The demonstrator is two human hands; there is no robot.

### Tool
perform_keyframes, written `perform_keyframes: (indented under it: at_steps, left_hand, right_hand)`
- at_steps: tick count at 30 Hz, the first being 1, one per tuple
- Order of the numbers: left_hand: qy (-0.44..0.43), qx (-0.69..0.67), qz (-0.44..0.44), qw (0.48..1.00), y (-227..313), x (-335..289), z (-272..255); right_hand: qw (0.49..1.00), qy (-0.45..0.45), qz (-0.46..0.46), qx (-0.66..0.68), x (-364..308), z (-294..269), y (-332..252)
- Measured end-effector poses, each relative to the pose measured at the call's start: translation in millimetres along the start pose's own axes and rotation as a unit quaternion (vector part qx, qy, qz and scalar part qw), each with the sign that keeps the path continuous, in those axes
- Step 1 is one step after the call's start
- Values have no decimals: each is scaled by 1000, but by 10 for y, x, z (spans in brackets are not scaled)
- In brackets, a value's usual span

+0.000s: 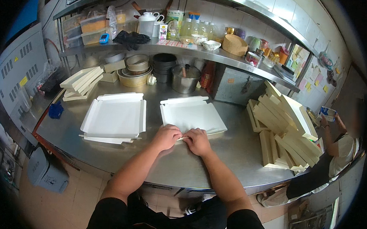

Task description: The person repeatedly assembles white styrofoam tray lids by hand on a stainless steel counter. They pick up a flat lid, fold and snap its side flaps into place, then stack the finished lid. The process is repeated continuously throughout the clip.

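Carton (193, 115), left hand (167, 137), right hand (198, 141), curled at edge

The shirt (163, 227) is black and serves as the position reference. The left sleeve (108, 213) and right sleeve (245, 222), at either side of the shirt front, are short and black. Forward of the shirt, the left hand (167, 137) and right hand (198, 141) are bare. The trousers (212, 210), adjoining the shirt, are black. Ahead of the shirt, one shoe (191, 209) is dark with white markings.

Soft light, steel tabletop (177, 166) glare, fisheye curvature.
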State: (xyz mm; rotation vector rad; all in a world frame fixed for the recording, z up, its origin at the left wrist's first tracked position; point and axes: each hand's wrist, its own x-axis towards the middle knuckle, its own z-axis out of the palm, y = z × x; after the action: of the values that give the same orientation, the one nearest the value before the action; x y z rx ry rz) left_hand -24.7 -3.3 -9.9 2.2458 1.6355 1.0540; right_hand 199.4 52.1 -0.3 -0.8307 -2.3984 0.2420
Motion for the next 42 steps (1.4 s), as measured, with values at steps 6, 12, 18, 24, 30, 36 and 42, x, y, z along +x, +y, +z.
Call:
perform_keyframes:
  at_steps: [6, 12, 18, 24, 30, 36, 42]
  left_hand:
    - [-9, -125, -42, 991, 45, -13, -36]
    - [-35, -96, -18, 995, 225, -37, -198]
    - [-163, -102, 26, 981, 344, -9, -382]
    - [-255, -20, 1, 967, 559, 106, -473]
    - [-252, -43, 33, 966, 654, 37, -540]
    - [-117, 21, 184, 976, 448, 5, -424]
    - [-224, -51, 89, 969, 224, 72, -245]
  right_hand:
    - [999, -9, 15, 29, 20, -63, 27]
    - [993, -43, -16, 112, 43, -88, 112]
    - [972, -102, -51, 207, 29, -180, 184]
    - [972, -160, -19, 172, 23, -264, 224]
    - [980, -114, -50, 152, -52, -304, 194]
    - [965, -203, -7, 164, 19, -442, 280]
    - [974, -187, -28, 124, 0, -492, 7]
